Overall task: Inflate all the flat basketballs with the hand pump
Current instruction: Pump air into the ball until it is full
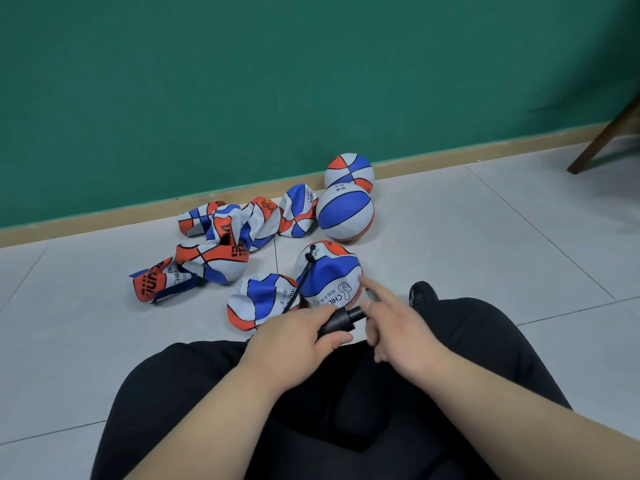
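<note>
Left hand (301, 336) is gripping the pump (341, 322), right hand (398, 327) hovering loose-fingered; two balls (346, 211) are sitting round, a third ball (329, 275) apparently filling, flat balls (221, 244) waiting.

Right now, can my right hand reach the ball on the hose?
Probably yes: the right hand is open right beside that ball, almost touching it, with nothing between them. The left hand holds the pump.

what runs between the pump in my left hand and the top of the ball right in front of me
A thin black hose, trailing down that ball's side to its top, seen in the head view.
</note>
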